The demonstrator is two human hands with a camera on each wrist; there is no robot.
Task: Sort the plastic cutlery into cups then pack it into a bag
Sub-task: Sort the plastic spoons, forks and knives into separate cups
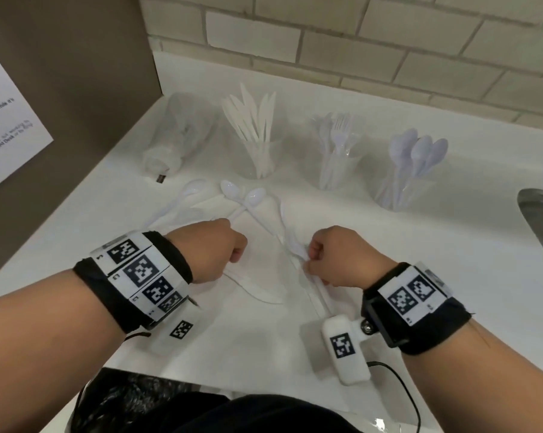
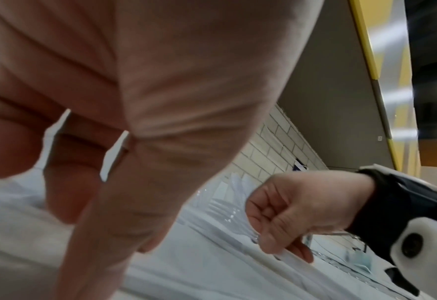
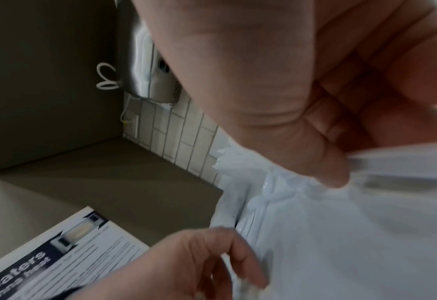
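On the smooth white bench [image 1: 420, 245], three clear plastic cups stand in a far row: knives [image 1: 254, 114] in the left cup, forks [image 1: 338, 132] in the middle cup, spoons [image 1: 416, 154] in the right cup. Loose white spoons [image 1: 242, 198] and a knife [image 1: 257, 292] lie near the hands. The left hand [image 1: 214, 248] has fingers curled around thin flat white handles [image 2: 114, 156]. The right hand [image 1: 338, 254] pinches white cutlery [image 1: 298, 248] with curled fingers. A crumpled clear bag [image 1: 176, 132] lies far left.
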